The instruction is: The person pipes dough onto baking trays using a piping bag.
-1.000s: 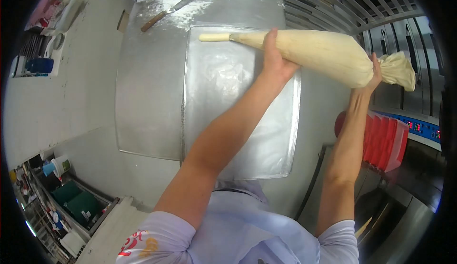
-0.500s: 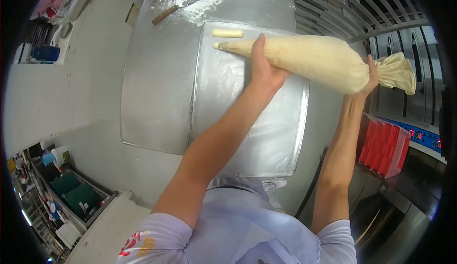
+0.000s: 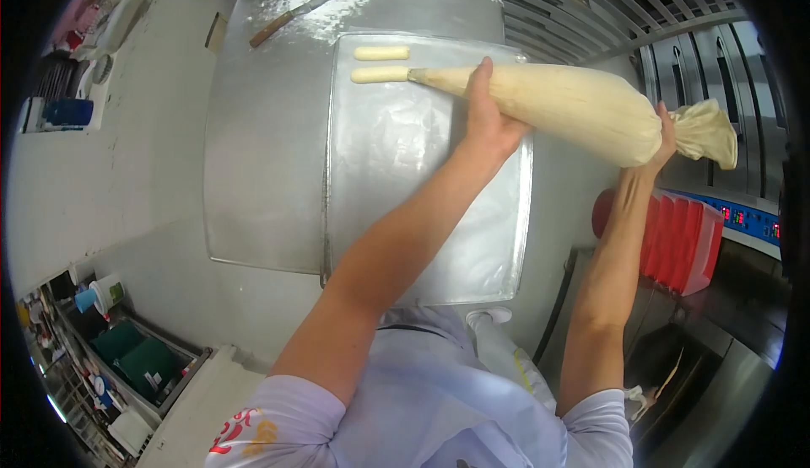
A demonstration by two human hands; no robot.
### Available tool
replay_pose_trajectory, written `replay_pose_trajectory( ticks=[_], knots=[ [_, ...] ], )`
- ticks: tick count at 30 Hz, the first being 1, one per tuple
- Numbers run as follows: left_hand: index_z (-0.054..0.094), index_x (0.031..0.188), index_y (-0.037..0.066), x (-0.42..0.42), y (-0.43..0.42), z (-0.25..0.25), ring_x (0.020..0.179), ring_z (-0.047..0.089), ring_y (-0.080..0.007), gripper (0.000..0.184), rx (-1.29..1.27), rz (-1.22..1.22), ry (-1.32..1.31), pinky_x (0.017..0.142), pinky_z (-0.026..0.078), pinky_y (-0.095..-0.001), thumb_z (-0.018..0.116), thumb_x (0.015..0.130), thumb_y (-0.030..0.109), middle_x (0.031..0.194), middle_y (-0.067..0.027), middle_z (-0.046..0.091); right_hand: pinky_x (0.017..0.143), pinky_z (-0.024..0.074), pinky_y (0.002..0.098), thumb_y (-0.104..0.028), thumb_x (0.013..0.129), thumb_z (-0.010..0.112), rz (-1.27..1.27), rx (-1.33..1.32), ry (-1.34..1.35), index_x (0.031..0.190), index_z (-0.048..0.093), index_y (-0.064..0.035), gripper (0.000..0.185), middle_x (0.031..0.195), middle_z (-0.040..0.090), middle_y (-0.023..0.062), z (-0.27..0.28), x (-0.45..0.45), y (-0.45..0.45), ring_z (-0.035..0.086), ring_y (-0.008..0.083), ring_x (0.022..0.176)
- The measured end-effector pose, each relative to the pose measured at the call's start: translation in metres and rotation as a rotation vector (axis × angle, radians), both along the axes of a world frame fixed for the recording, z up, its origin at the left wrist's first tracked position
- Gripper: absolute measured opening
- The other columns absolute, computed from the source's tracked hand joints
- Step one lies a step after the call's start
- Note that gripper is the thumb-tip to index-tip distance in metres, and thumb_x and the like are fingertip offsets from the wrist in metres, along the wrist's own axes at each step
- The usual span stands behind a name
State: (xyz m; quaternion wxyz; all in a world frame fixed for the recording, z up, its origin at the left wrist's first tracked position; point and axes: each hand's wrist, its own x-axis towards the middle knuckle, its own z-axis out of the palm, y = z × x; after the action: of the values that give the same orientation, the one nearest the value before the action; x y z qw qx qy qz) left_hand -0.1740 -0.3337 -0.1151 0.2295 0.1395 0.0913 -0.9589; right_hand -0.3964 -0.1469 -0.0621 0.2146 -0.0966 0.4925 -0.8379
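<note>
One steel table (image 3: 261,147) spreads before us, bearing our baking tray (image 3: 405,207). Above the tray's far side we hold a full piping bag (image 3: 574,105) nearly level. A wooden-handled spatula (image 3: 272,31) lies in flour beyond. Our left hand (image 3: 498,126) cradles the bag, thumb up, other fingers hidden; our right hand (image 3: 662,141) clamps its gathered neck. Two piped batter strips (image 3: 381,52) lie parallel, the nearer touching the nozzle.

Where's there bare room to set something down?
The table left of the tray, nearer you than the spatula; the tray's near right corner. Crowded: the tray's far end, with piped strips and piping bag; powder by the spatula.
</note>
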Motion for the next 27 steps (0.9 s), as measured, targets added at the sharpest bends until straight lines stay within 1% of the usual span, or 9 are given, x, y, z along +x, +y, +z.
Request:
replay_pose_trajectory(
  ticks=[3, 6, 8, 13, 16, 18, 22, 24, 27],
  knots=[
    [0.039, 0.143, 0.004, 0.009, 0.003, 0.004, 0.13, 0.046, -0.0353, 0.072, -0.055, 0.021, 0.029, 0.111, 0.033, -0.0591, 0.056, 0.095, 0.055, 0.139, -0.0179, 0.049, 0.079, 0.0565, 0.039, -0.023, 0.098, 0.055, -0.199, -0.021, 0.059, 0.104, 0.066, 0.0022, 0.028, 0.097, 0.071, 0.0162, -0.006, 0.012, 0.01, 0.07, 0.028, 0.085],
    [0.039, 0.143, 0.004, 0.032, 0.002, 0.009, 0.13, 0.046, -0.0353, 0.071, -0.107, 0.061, -0.045, 0.111, 0.033, -0.0591, 0.056, 0.096, 0.055, 0.139, -0.018, 0.049, 0.081, 0.0564, 0.0403, -0.022, 0.099, 0.053, 0.161, -0.343, -0.199, 0.105, 0.065, 0.0011, 0.026, 0.099, 0.07, 0.0159, -0.018, 0.018, 0.019, 0.069, 0.0279, 0.09],
    [0.039, 0.143, 0.004, 0.046, 0.001, 0.005, 0.13, 0.046, -0.0353, 0.071, -0.119, 0.072, -0.076, 0.11, 0.034, -0.0592, 0.055, 0.096, 0.056, 0.138, -0.018, 0.049, 0.082, 0.0558, 0.0401, -0.021, 0.1, 0.052, -0.051, -0.064, -0.022, 0.1, 0.064, -0.0001, 0.024, 0.095, 0.07, 0.0152, 0.01, 0.066, -0.013, 0.069, 0.0286, 0.09],
    [0.04, 0.142, 0.005, 0.061, -0.005, -0.005, 0.131, 0.047, -0.0353, 0.071, -0.112, 0.085, -0.111, 0.11, 0.034, -0.0593, 0.054, 0.096, 0.056, 0.138, -0.018, 0.05, 0.078, 0.0548, 0.0395, -0.022, 0.098, 0.055, 0.157, -0.117, -0.003, 0.097, 0.064, 0.0013, 0.025, 0.093, 0.07, 0.016, -0.005, 0.059, -0.027, 0.068, 0.028, 0.083],
    [0.04, 0.142, 0.005, 0.059, -0.005, -0.008, 0.131, 0.047, -0.0353, 0.071, -0.108, 0.08, -0.112, 0.11, 0.034, -0.0593, 0.054, 0.096, 0.057, 0.138, -0.018, 0.05, 0.075, 0.0534, 0.0391, -0.021, 0.097, 0.056, 0.119, -0.072, -0.041, 0.094, 0.065, 0.0015, 0.025, 0.089, 0.069, 0.0154, -0.002, 0.062, -0.034, 0.067, 0.0266, 0.081],
    [0.04, 0.142, 0.005, 0.057, -0.002, -0.008, 0.131, 0.047, -0.0353, 0.071, -0.106, 0.075, -0.112, 0.11, 0.034, -0.0594, 0.054, 0.096, 0.057, 0.138, -0.0181, 0.05, 0.073, 0.0525, 0.0373, -0.021, 0.096, 0.057, -0.073, 0.084, -0.117, 0.09, 0.065, 0.0014, 0.025, 0.084, 0.067, 0.0143, 0.012, 0.076, -0.045, 0.066, 0.026, 0.078],
    [0.041, 0.142, 0.005, 0.046, 0.006, -0.008, 0.131, 0.047, -0.0353, 0.071, -0.097, 0.054, -0.103, 0.11, 0.034, -0.0594, 0.053, 0.096, 0.058, 0.138, -0.0181, 0.05, 0.073, 0.0535, 0.0362, -0.022, 0.095, 0.059, -0.118, 0.029, -0.091, 0.09, 0.066, 0.0017, 0.025, 0.083, 0.068, 0.0136, -0.01, 0.045, -0.022, 0.067, 0.0256, 0.077],
    [0.041, 0.141, 0.005, 0.038, 0.013, -0.007, 0.131, 0.047, -0.0353, 0.071, -0.087, 0.04, -0.095, 0.109, 0.034, -0.0595, 0.052, 0.096, 0.058, 0.138, -0.0181, 0.05, 0.072, 0.0548, 0.0359, -0.023, 0.095, 0.059, 0.3, -0.177, -0.011, 0.094, 0.067, 0.0025, 0.027, 0.086, 0.07, 0.0134, -0.013, 0.023, -0.001, 0.069, 0.0253, 0.078],
    [0.041, 0.141, 0.005, 0.027, 0.023, -0.004, 0.131, 0.047, -0.0354, 0.071, -0.081, 0.02, -0.076, 0.109, 0.035, -0.0595, 0.052, 0.096, 0.059, 0.138, -0.0182, 0.05, 0.075, 0.0554, 0.0354, -0.024, 0.096, 0.058, 0.145, 0.039, -0.072, 0.094, 0.067, 0.0013, 0.027, 0.087, 0.07, 0.013, -0.007, 0.017, 0.019, 0.069, 0.0248, 0.081]
  ],
)
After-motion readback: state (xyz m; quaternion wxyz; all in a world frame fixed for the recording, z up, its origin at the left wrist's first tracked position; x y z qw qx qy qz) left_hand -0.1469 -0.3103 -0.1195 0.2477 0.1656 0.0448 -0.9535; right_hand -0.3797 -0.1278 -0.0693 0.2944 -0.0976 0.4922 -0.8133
